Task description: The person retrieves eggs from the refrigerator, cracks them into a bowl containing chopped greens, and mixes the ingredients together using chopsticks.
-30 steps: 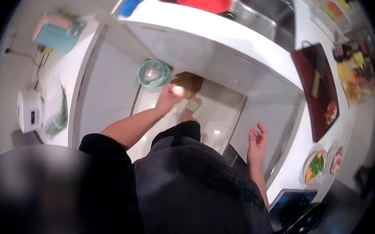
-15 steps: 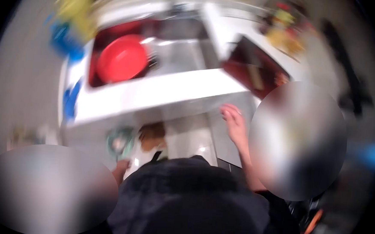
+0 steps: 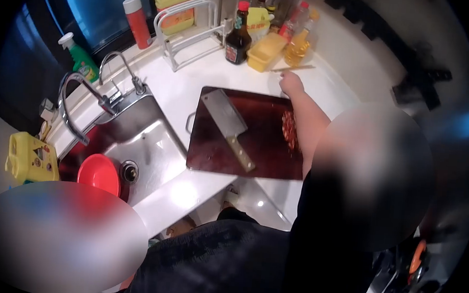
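My right hand (image 3: 292,84) reaches across the countertop at the back right. Its fingers are drawn together at a pair of thin brown chopsticks (image 3: 302,68), which lie in front of the yellow plastic box. Below that forearm is a dark red cutting board (image 3: 267,130). On the board lies a cleaver (image 3: 224,113) with a wooden handle, and a heap of chopped reddish food (image 3: 288,129) sits near its right edge. My left hand is out of sight, behind the blurred patch at lower left.
The sink (image 3: 157,136) at left holds a red basin (image 3: 99,173) below the faucet (image 3: 76,104). A soy sauce bottle (image 3: 239,36), the yellow box (image 3: 267,52), an oil bottle (image 3: 298,47) and a white rack (image 3: 190,33) line the back. A yellow jug (image 3: 32,158) stands at far left.
My view has swung right, from the sink to the cutting board. My right hand, open over the counter's front before, has stretched to the back and closed at the chopsticks. My left hand has left view.
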A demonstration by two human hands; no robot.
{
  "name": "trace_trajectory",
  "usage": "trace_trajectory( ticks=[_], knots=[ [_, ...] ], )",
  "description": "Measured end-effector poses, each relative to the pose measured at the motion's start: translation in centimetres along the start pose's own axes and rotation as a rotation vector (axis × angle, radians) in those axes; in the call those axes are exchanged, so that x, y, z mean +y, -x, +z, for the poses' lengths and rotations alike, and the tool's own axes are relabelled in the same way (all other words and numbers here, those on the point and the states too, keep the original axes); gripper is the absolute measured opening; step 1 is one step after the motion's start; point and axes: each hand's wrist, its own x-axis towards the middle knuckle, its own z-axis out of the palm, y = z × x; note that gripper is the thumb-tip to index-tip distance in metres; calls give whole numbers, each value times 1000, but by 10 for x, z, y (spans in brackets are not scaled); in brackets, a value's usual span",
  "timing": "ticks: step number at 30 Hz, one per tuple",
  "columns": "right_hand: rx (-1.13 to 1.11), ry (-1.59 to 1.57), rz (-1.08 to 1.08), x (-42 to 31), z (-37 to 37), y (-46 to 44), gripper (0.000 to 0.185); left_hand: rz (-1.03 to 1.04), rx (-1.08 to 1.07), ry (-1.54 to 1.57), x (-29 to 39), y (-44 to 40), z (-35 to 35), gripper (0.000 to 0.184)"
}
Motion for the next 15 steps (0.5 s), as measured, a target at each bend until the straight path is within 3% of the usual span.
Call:
trace_trajectory(
  ticks=[3,6,9,12,15],
  knots=[
    [-105,159,26,16,23,-50,26,135,-170,46,110,-63,67,24],
    [-174,283,-70,17,35,-81,24,209,-269,68,174,-86,76,26],
    [-291,503,-257,20,37,-90,20,242,-302,57,170,-37,10,27],
    [-184,489,-464,30,36,-81,18,303,-282,-10,143,88,-115,29],
    [-273,542,-440,36,17,-68,23,81,-151,-215,199,122,-184,29]
  ],
)
